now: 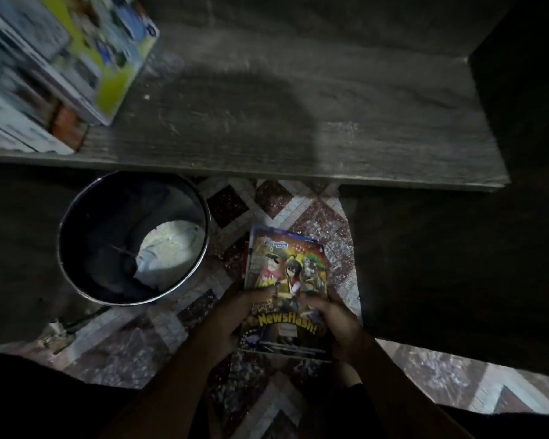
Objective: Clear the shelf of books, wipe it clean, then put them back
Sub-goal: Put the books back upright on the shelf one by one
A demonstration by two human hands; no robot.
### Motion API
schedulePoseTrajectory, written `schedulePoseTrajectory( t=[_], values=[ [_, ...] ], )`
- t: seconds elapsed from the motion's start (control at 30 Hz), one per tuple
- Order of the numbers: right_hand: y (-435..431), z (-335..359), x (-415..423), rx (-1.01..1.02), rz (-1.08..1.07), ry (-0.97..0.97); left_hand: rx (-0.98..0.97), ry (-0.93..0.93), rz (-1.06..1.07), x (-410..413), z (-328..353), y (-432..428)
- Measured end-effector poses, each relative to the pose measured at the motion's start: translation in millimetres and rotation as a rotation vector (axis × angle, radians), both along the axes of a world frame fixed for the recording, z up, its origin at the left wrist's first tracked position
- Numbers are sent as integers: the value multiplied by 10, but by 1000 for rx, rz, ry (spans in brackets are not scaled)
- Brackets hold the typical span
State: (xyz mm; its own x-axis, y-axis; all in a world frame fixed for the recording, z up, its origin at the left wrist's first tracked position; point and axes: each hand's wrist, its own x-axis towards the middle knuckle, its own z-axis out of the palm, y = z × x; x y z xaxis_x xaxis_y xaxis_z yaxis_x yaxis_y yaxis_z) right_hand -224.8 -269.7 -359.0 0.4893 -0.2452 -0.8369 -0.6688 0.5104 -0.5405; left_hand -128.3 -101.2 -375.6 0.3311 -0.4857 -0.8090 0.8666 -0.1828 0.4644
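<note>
Below the shelf, over the tiled floor, I hold a stack of comic books (287, 267) with a bright "Newsflash!" cover on top. My left hand (232, 318) grips its near-left edge and my right hand (336, 324) grips its near-right edge. The dark wooden shelf (298, 122) stretches across the upper part of the view, dusty and mostly bare. At its far left several books (54, 68) lean together, the outermost with a yellow-green cover.
A round metal bucket (76, 210) stands on the floor to the left of the stack, with a white cloth (168, 251) inside. The patterned floor tiles (276, 201) show between dark furniture panels on both sides.
</note>
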Motion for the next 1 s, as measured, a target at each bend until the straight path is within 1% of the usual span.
schedulePoseTrajectory(
  t=[0.07, 0.13, 0.2, 0.3, 0.4, 0.5, 0.57, 0.67, 0.73, 0.83, 0.93, 1.0],
  values=[
    [12, 243, -52, -35, 42, -63, -16, 4, 0, -80, 187, 61],
    [51, 527, -124, -63, 111, -77, -21, -11, 10, -181, 400, 122],
    [98, 858, -177, -117, 193, -112, -18, -35, 18, -267, 698, 185],
    [175, 1311, -265, -156, 232, -164, -48, -59, 21, -402, 1172, 293],
    [291, 1665, -405, -217, 259, -201, -61, -166, -23, -485, 1558, 413],
    [281, 1760, -556, -234, 231, -284, -74, -234, -71, -540, 1953, 519],
    [365, 2112, -602, -227, 234, -351, -84, -303, -94, -555, 2176, 551],
    [371, 2483, -588, -201, 215, -441, -84, -479, -150, -543, 2512, 560],
    [360, 2744, -536, -220, 197, -492, -81, -576, -201, -476, 2763, 518],
    [269, 2966, -353, -236, 133, -560, -76, -693, -277, -180, 2925, 380],
    [141, 3028, -88, -277, 57, -552, -33, -737, -291, 156, 3056, 159],
    [52, 3025, 96, -283, 32, -543, 11, -800, -288, 356, 3086, 3]
  ],
)
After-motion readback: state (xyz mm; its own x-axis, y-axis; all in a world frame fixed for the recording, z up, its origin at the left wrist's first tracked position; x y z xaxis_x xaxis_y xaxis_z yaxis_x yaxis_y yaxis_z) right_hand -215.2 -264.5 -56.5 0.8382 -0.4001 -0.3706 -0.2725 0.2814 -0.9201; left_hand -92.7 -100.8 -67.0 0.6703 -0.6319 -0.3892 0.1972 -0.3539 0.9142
